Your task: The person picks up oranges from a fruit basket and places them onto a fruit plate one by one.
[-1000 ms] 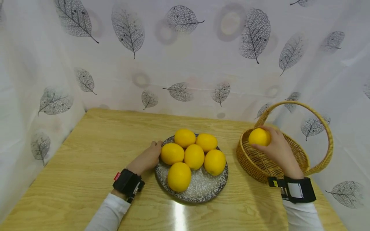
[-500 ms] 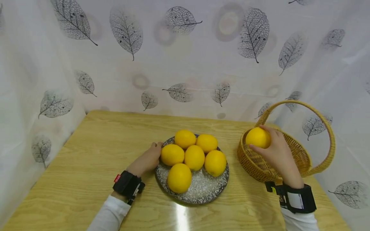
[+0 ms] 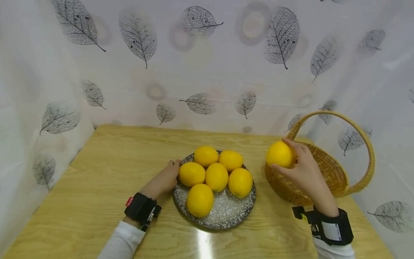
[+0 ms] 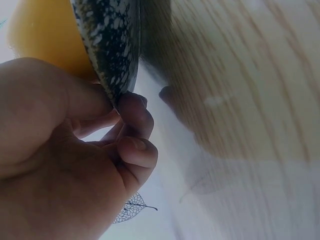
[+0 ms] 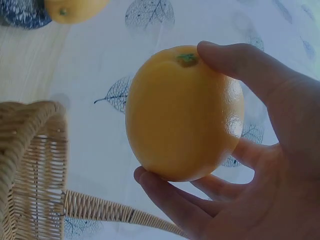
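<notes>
My right hand (image 3: 307,172) holds a yellow-orange orange (image 3: 280,154) between thumb and fingers, above the left rim of the wicker basket (image 3: 336,172). The right wrist view shows the orange's green stem end (image 5: 187,59) beside the thumb, with the fingers under its opposite side. At the table's middle, my left hand (image 3: 162,178) pinches the left rim of a speckled grey plate (image 3: 231,212). Up close, the left wrist view has the thumb and fingertips on either side of the dark plate edge (image 4: 112,45). Several more oranges (image 3: 217,177) lie together on the plate.
The basket's tall arched handle (image 3: 368,158) rises at the right. A pale wooden table (image 3: 97,201) carries everything. Behind it and at both sides hangs a white curtain (image 3: 226,72) printed with grey leaves.
My right hand has carried the orange leftward, from over the basket's inside to over its left rim. The left hand stays at the plate's edge, and the plate's oranges keep their places.
</notes>
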A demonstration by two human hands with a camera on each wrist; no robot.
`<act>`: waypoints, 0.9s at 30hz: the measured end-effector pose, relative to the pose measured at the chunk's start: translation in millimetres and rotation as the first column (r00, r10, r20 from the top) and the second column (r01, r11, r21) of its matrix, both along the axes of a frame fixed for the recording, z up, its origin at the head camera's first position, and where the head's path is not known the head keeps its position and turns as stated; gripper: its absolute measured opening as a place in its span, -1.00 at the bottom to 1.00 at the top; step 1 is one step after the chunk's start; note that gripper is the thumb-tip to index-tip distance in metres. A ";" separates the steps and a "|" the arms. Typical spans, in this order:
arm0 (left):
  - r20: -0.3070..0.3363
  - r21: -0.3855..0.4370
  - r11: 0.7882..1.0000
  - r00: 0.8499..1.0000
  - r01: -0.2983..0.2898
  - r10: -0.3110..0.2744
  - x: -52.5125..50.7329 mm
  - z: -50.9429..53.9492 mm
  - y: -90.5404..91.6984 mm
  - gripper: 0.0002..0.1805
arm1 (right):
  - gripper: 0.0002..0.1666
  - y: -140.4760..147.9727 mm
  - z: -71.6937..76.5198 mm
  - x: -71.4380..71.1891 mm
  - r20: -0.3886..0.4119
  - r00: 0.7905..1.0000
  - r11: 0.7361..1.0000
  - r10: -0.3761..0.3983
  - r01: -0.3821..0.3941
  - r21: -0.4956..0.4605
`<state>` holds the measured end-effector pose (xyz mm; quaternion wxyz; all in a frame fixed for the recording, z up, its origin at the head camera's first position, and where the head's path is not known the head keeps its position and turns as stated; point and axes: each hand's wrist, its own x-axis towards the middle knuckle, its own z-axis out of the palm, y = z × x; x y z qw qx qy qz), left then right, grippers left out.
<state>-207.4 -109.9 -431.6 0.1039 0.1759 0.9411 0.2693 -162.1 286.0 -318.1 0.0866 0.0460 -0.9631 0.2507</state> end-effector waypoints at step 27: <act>-0.001 0.003 1.000 1.000 -0.016 0.016 4.3 3.1 -1.6 -0.42 | -0.02 -35.0 5.0 15.2 -0.010 0.993 0.993 0.122 -0.122 -0.001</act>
